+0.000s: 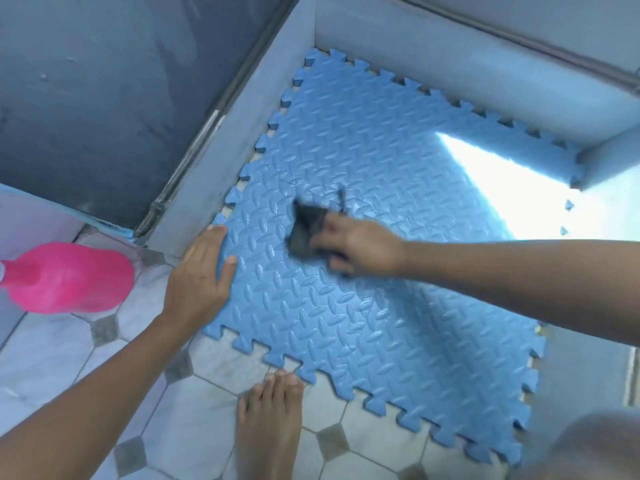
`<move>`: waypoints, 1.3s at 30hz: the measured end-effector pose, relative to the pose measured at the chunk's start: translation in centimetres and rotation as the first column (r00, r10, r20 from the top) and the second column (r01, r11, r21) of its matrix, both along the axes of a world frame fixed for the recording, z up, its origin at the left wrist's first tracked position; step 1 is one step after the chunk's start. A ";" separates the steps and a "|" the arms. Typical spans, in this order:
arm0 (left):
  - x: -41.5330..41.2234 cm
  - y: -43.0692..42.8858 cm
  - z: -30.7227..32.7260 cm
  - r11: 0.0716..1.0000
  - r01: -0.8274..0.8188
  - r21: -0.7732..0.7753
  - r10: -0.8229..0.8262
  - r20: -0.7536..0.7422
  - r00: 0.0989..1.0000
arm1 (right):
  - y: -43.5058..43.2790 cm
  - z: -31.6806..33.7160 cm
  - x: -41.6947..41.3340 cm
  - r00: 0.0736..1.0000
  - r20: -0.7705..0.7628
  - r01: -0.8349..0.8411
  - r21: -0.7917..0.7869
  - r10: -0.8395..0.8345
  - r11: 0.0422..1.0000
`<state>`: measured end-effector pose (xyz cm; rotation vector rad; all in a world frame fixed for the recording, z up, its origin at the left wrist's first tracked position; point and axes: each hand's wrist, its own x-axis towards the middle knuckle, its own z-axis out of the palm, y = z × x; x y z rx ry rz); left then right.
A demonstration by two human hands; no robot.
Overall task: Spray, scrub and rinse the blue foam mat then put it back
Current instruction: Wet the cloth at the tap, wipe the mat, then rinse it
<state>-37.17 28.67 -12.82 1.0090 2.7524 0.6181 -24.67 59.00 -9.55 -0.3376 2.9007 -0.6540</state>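
Scrub stage, by the look of it: blue foam mat lies flat on the tiled floor, far corner tucked against the grey walls. Right hand, fingers clenched around a dark scrubbing cloth (blurred), works mid-mat; left hand lies open, pinning the near-left edge. Pink spray bottle stands aside; rinsing and replacing remain.

Left hand flat, fingers spread, pointing to 12 o'clock. Right hand curled tight around something dark, arm reaching toward 9 o'clock. Bare foot below.
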 end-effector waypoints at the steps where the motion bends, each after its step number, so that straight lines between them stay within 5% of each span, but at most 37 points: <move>1: 0.0 1.0 0.3 1.000 0.002 -0.011 -0.002 -0.035 0.999 | -0.9 0.1 2.4 0.979 0.055 -0.195 -0.019 0.195 0.981; 3: -0.1 3.6 0.5 1.000 0.009 -0.027 -0.012 -0.104 0.995 | -0.9 0.2 7.2 0.877 0.118 -0.463 -0.056 0.466 0.885; 6: -1.2 9.0 -0.2 0.996 0.086 -0.015 -0.087 -0.124 0.988 | 3.0 0.0 11.9 0.821 0.190 -0.541 -0.046 0.539 0.840; 10: -4.4 16.4 -0.6 0.984 0.178 -0.027 -0.180 -0.090 0.980 | 13.6 1.5 11.8 0.976 0.203 -0.103 0.133 0.075 0.986; 12: -5.6 18.2 -0.9 0.984 0.172 -0.044 -0.175 -0.075 0.982 | 20.9 1.2 12.0 0.938 0.100 0.290 0.298 -0.332 0.909; 14: -5.7 18.6 -1.6 0.986 0.158 -0.055 -0.162 -0.089 0.983 | 27.0 1.2 13.1 0.648 -0.038 0.726 0.334 -0.761 0.601; 16: -5.5 18.3 -2.2 0.987 0.150 -0.057 -0.155 -0.112 0.982 | 30.1 0.5 13.3 0.264 -0.109 0.928 0.299 -0.958 0.222; 17: -5.5 18.2 -2.3 0.988 0.145 -0.055 -0.151 -0.120 0.981 | 30.1 0.0 12.6 0.142 -0.097 0.954 0.281 -0.985 0.110; 19: -5.6 18.1 -2.1 0.989 0.137 -0.053 -0.142 -0.128 0.981 | 28.1 -0.2 10.1 0.056 -0.055 0.972 0.233 -0.997 0.041; 21: -5.6 18.0 -2.1 0.990 0.130 -0.056 -0.137 -0.131 0.982 | 24.6 -0.2 7.8 0.165 -0.076 0.969 0.200 -0.983 0.147; 23: -5.5 18.1 -2.1 0.990 0.136 -0.046 -0.141 -0.132 0.981 | 20.0 0.4 6.7 0.442 -0.068 0.883 0.206 -0.894 0.421; 25: -5.5 18.1 -2.0 0.990 0.131 -0.046 -0.135 -0.123 0.983 | 14.6 0.9 7.0 0.774 0.005 0.625 0.151 -0.633 0.766; 27: -5.5 18.0 -2.0 0.990 0.130 -0.050 -0.135 -0.125 0.983 | 8.6 1.2 9.2 0.974 0.118 0.192 0.033 -0.194 0.981; 30: -5.5 18.1 -1.9 0.990 0.132 -0.051 -0.137 -0.122 0.983 | 1.3 0.6 14.2 0.927 0.185 -0.327 -0.028 0.327 0.945; 33: -5.5 18.0 -2.0 0.991 0.126 -0.048 -0.132 -0.125 0.983 | 0.7 0.0 14.8 0.908 0.175 -0.387 -0.004 0.381 0.922; 36: -5.4 18.1 -2.0 0.991 0.121 -0.056 -0.127 -0.126 0.984 | 4.9 -0.3 10.7 0.977 0.093 -0.198 0.089 0.190 0.976; 39: -5.5 18.1 -1.9 0.991 0.118 -0.063 -0.124 -0.114 0.986 | 12.3 -0.1 6.9 0.933 0.009 0.351 0.198 -0.360 0.915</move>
